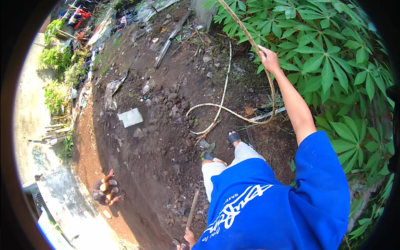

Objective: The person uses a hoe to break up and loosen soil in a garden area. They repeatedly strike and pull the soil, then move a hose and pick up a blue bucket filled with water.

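Raised at the upper right, my right hand (269, 60) grips a long, dirt-stained pale hose (240, 26). From my grip the hose runs out past the top edge and also droops to the ground, where it loops and crosses itself. My left hand is out of view. At the bottom edge a small hand (189, 236) holds a wooden handle (193, 207); it appears to be another person's, with its arm hidden by my blue shirt (265, 200). My sandalled feet (233, 137) stand just below the hose loop.
Broad cassava-like leaves (325, 59) crowd my right side. Stones (173, 96), a pale block (130, 117) and a weathered plank (172, 39) lie on the dark soil (134, 150). Another person (104, 189) squats at the lower left beside a sunlit concrete slab (67, 184).
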A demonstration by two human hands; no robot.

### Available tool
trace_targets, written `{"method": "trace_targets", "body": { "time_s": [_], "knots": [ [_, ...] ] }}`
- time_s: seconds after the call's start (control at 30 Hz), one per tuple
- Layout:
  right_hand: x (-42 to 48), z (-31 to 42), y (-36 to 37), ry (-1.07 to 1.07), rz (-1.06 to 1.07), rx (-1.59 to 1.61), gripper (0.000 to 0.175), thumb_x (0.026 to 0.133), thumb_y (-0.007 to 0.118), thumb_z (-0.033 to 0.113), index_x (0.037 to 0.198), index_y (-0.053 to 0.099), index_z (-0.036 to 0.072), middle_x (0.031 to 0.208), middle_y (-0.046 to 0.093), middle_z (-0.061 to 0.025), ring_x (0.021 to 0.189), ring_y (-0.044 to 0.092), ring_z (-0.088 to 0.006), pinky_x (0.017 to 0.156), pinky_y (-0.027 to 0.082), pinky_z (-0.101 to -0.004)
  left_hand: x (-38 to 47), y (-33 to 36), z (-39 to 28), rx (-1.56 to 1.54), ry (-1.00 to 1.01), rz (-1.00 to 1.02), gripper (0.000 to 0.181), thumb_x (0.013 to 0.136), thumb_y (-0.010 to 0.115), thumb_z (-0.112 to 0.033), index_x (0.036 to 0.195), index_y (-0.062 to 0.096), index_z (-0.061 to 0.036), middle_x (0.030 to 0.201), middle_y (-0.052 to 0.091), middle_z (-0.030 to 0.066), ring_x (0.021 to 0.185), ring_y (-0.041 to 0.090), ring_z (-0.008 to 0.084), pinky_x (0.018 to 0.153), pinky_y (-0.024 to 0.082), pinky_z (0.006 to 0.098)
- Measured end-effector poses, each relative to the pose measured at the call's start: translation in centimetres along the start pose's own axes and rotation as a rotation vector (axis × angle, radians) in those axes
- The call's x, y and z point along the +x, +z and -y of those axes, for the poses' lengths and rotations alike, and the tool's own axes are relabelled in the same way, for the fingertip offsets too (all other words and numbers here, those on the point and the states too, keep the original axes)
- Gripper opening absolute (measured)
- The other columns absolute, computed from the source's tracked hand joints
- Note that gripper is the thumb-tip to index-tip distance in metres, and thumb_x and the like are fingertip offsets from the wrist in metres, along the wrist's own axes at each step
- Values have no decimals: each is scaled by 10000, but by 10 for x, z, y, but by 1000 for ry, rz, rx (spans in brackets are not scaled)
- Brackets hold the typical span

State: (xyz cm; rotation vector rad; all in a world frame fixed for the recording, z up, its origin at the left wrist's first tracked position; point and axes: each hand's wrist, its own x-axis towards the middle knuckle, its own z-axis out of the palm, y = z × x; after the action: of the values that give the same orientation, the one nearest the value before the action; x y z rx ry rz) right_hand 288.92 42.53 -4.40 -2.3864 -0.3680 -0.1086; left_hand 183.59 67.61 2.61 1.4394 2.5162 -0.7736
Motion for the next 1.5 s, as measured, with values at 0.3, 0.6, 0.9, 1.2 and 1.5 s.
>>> {"method": "trace_targets", "body": {
  "time_s": [0.3,0.6,0.9,1.2,1.5],
  "knots": [
    [18,85,111,96,549,408,372,1051,525,333,1266,679,71,919,760,-80,839,710,-174,810,538,-344,-46,-2,19,-160,-3,-20,839,927,626,-631,1015,695,200,963,736,296,969,716,389,867,531,467],
    [12,207,201,179,773,552,369,1067,547,375,1197,692,61,897,716,-23,815,654,-108,764,511,-299,-89,41,47,-406,-75,18,819,906,657,-631,999,702,182,945,732,302,949,717,375,867,522,463],
    [-47,387,337,-91,963,139,478,1003,583,449,1328,671,111,1251,716,-133,1124,693,-289,971,519,-443,-163,65,72,-297,-121,4,765,876,668,-643,957,734,115,935,713,334,990,694,473,901,518,506],
    [-347,429,362,-475,1325,-37,496,1001,483,498,1120,752,98,1180,705,-243,1152,651,-432,1008,514,-519,-258,97,116,-307,-419,75,783,853,643,-696,1065,747,51,1051,713,313,1064,674,470,938,520,532],
    [-547,231,234,-693,1825,-367,532,1019,454,452,971,771,27,1029,714,-290,1038,673,-468,992,500,-514,-294,147,179,-380,-644,87,778,852,639,-696,1035,751,52,1057,707,316,1056,675,472,918,525,539]
  ]
}}
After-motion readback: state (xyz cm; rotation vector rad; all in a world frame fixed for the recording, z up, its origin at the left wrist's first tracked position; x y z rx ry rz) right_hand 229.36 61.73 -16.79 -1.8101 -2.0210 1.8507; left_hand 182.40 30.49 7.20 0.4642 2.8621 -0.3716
